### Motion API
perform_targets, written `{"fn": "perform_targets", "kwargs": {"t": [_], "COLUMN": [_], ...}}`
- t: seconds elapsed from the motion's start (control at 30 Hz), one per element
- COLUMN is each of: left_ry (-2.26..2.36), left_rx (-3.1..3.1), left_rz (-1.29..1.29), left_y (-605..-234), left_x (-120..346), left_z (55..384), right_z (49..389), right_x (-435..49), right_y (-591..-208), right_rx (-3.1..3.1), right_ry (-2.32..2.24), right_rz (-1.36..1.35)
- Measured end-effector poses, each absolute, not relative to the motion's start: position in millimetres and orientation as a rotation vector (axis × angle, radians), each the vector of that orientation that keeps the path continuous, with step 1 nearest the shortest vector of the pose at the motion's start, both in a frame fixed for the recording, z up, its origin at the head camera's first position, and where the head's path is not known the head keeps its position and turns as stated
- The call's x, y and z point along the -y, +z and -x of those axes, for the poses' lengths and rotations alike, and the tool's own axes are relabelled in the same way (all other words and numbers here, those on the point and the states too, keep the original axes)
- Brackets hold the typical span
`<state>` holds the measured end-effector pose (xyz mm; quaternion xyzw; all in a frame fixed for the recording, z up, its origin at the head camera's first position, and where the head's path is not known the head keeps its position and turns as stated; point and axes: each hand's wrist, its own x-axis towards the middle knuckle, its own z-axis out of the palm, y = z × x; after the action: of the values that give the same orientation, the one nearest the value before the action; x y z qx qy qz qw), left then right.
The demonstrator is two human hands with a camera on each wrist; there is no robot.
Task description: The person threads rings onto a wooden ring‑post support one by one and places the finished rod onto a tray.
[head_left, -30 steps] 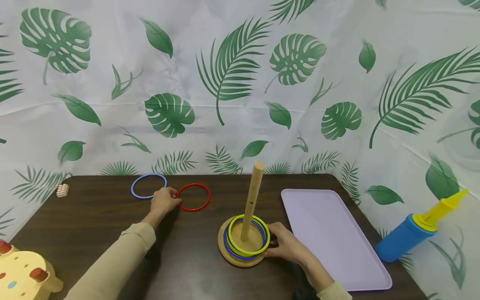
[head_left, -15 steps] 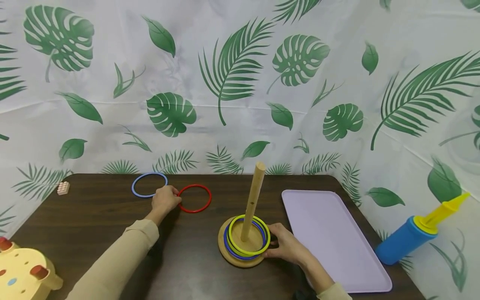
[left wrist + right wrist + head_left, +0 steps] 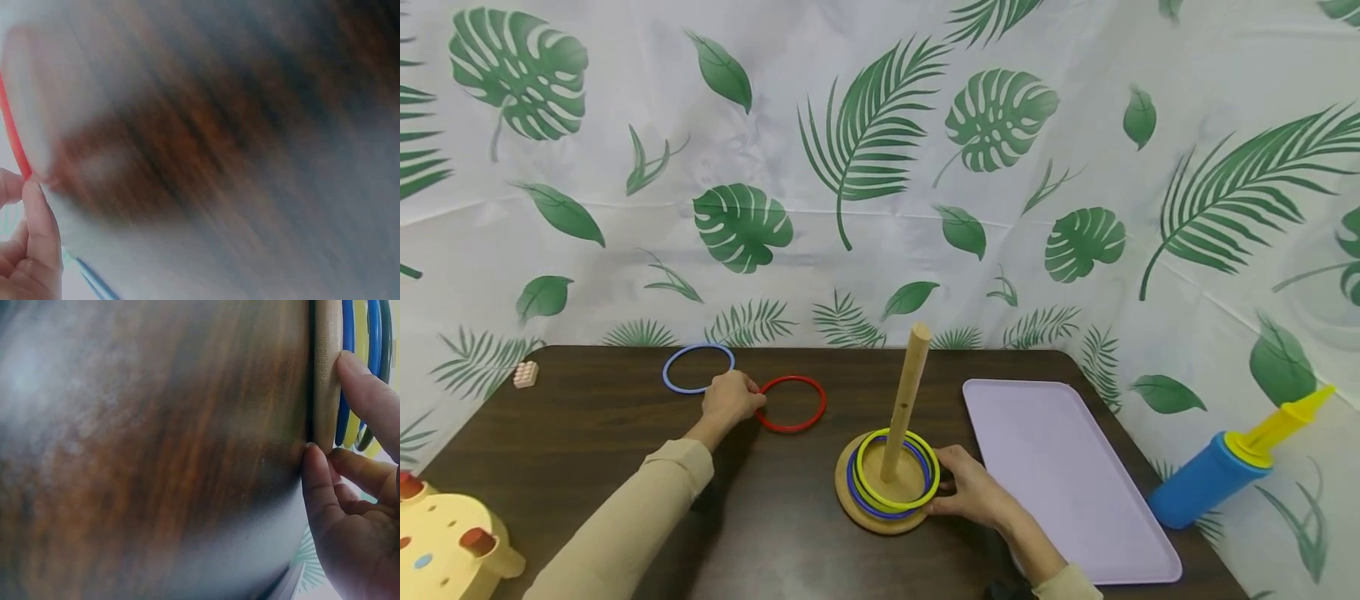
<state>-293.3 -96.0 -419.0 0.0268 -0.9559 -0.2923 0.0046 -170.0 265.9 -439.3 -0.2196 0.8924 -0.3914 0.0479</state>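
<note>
Dark table (image 3: 790, 550), leaf-print cloth (image 3: 880, 283) behind. We list: one red ring (image 3: 788, 430), far, left of centre, pinched in the left hand's (image 3: 730, 398) fingers; one peg stand (image 3: 904, 408), centre, looped with rings (image 3: 936, 475), base gripped by the right hand's (image 3: 973, 487) fingers; one lilac tray (image 3: 1067, 475), right.
</note>
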Motion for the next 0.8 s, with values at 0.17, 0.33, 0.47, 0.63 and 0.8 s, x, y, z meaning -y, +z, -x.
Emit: {"fn": "perform_targets", "kwargs": {"t": [0.17,0.33,0.47,0.63,0.8], "left_ry": [-0.961,-0.979,-1.046,-1.154,-1.291], "left_rx": [3.015,3.013,2.984,2.883,2.801], "left_rz": [-0.126,-0.115,-0.084,-0.039,-0.026], "left_y": [-417.1,-415.3,-409.9,-401.1,-392.3], "left_x": [100.3,104.0,104.3,100.7,94.6], "left_z": [291.0,288.2,282.5,279.1,280.2], "right_z": [169.6,169.4,169.3,168.1,167.6], "right_x": [-266.3,-266.0,-266.3,-265.7,-265.5], "right_y": [-440.6,-440.9,-440.9,-439.0,-438.2], "right_rx": [-2.759,-2.750,-2.740,-2.727,-2.726], "right_ry": [-1.195,-1.221,-1.192,-1.175,-1.184], "right_rz": [0.772,0.758,0.699,0.650,0.644]}}
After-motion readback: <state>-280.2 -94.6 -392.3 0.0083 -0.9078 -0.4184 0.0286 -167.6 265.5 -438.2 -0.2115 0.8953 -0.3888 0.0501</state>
